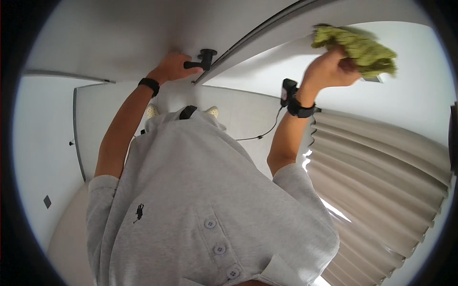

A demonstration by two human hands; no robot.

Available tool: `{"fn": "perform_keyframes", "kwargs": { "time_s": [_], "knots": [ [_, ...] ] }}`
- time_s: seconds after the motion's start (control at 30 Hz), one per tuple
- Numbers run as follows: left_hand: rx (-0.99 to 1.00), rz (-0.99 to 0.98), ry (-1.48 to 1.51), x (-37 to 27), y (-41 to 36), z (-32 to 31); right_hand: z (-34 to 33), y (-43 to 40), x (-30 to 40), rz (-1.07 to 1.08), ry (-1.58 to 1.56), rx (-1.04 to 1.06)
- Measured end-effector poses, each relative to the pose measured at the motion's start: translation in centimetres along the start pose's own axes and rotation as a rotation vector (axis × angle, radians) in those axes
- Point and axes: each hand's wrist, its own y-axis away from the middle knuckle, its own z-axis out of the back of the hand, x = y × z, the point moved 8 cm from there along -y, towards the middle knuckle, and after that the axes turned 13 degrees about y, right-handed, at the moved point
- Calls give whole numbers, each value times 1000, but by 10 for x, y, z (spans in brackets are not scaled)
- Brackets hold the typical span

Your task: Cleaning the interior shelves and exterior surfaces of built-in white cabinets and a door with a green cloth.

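My left hand [172, 67], with a black band on its wrist, is at the black lever handle [206, 60] of a grey door [118, 39]. The lever's free end lies between thumb and index finger; the other fingers are hard to make out. Up at the right, my right hand [331, 71] grips a bunched yellow-green cloth [361, 50], slightly blurred. It is raised in front of the white wall [404, 96] near the grey door frame [272, 37]. Whether the cloth touches a surface, I cannot tell. Some fingers are hidden behind the cloth.
A black device [288, 92] sits at my right wrist strap, and a thin black cable [259, 137] hangs below it. Beige pleated curtains [375, 153] hang on the right. My light clogs [212, 112] stand on the pale floor [239, 103]. Another white wall [43, 136] is at left.
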Motion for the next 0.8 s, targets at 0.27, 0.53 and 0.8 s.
{"fn": "perform_keyframes", "kwargs": {
  "time_s": [0.27, 0.53, 0.8],
  "knots": [
    [63, 37, -34, -5, -1, 5, -25, 124, -46, -181, 40, 596],
    [17, -108, -21, 0, 0, -1, -33, 29, 30, -215, -42, 499],
    [-159, -263, -72, -12, 5, 5, -72, 119, 44, -160, 55, 650]
  ]
}}
